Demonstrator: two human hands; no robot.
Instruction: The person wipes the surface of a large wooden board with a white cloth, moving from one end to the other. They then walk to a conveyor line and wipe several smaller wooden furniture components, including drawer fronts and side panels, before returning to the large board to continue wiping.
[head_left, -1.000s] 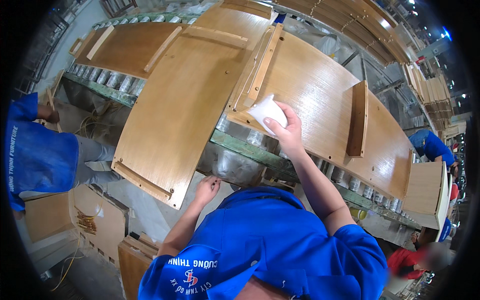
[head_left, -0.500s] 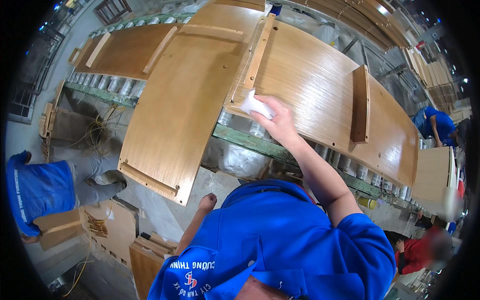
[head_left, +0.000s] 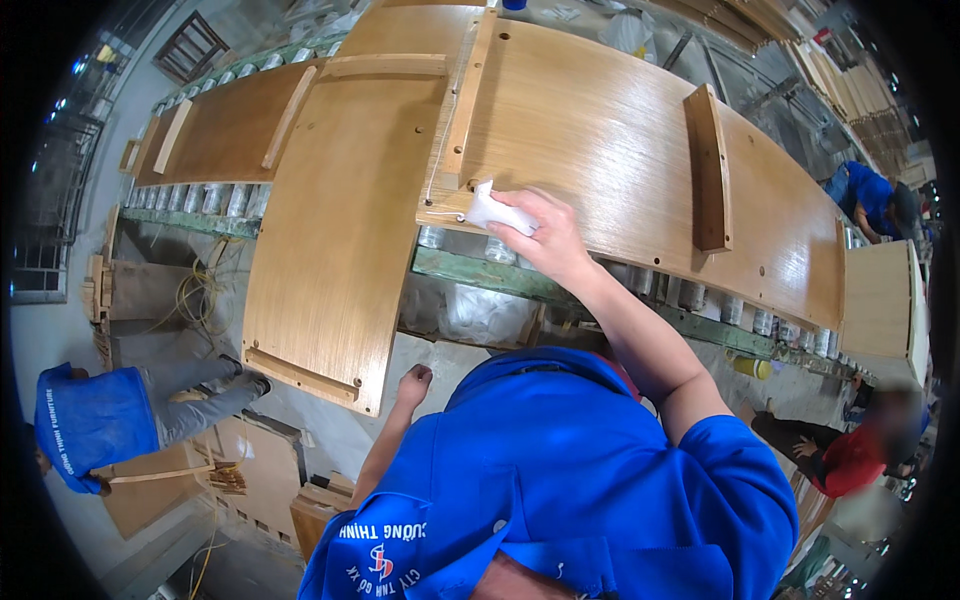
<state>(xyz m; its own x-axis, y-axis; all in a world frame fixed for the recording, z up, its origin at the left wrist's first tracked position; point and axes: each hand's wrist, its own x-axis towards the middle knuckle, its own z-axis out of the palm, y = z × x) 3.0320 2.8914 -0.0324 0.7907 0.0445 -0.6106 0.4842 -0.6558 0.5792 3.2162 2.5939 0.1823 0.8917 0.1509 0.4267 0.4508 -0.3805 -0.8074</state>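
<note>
Head view: I see the right hand (head_left: 548, 230) grasping a white pouch (head_left: 488, 210), probably light, soft, squeezable, best held mid-body; the left hand (head_left: 415, 383) curls, contents unclear.

Pale wall (head_left: 60, 335), barred window (head_left: 42, 262) — both far left, grey floor (head_left: 335, 432), stacked boards (head_left: 852, 98) upper right

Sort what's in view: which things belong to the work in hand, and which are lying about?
In use:
soft white container, in the right hand
glossy wood panel beneath it
wooden batten
green-railed roller conveyor

Lying about, apparently:
yellow container
crumpled clear plastic
</note>
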